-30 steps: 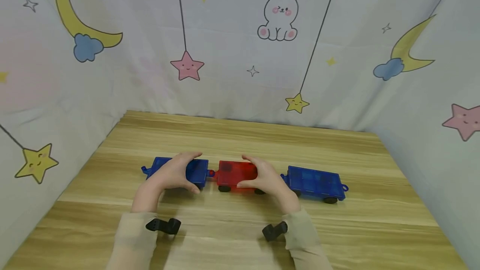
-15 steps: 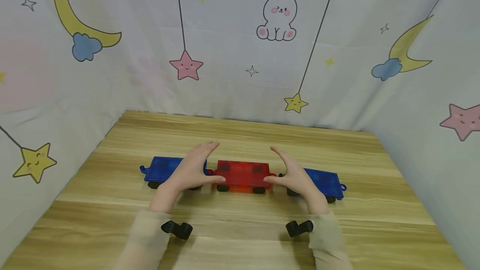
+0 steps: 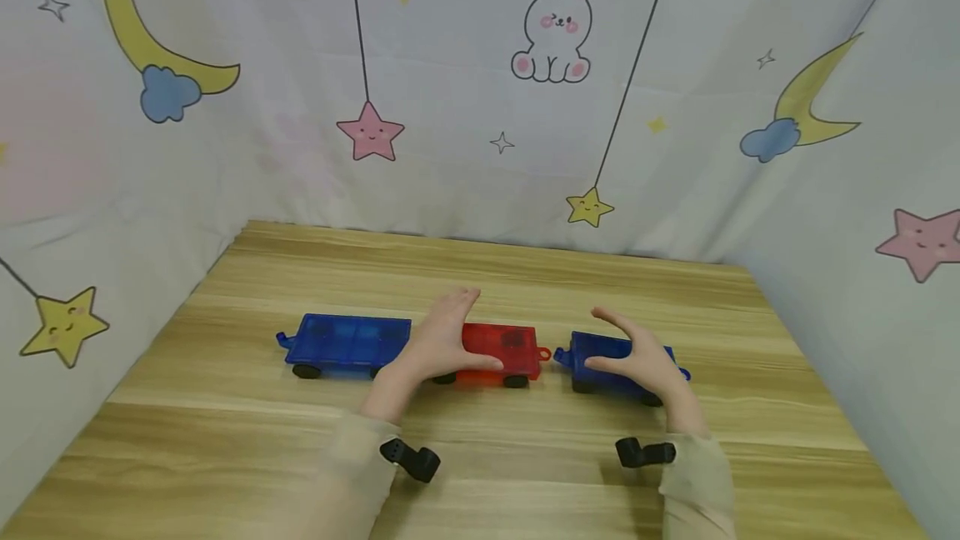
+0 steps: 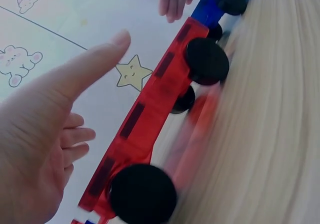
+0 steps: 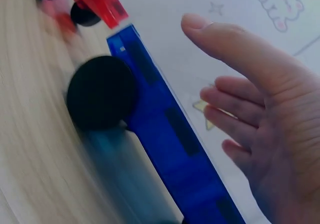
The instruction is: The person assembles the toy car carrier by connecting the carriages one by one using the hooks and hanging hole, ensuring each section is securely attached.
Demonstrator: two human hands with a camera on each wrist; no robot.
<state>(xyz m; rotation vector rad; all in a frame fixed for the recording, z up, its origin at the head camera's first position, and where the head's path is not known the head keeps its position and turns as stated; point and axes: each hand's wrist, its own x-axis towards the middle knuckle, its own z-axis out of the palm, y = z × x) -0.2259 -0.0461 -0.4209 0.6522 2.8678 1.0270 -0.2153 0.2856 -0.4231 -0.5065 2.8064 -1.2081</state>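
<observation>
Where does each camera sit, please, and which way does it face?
Head: worn on the head, looking forward and down at the light wood-grain tabletop; the person's left grip, right grip and beige cloth sleeves show.
Left wrist: on that wrist, looking low along the red translucent rectangular wagon; the left grip and the right grip's fingers show.
Right wrist: on that wrist, looking along the rightmost blue translucent rectangular wagon; the right grip shows.
Shared: both wrist views show these two wagons.
</observation>
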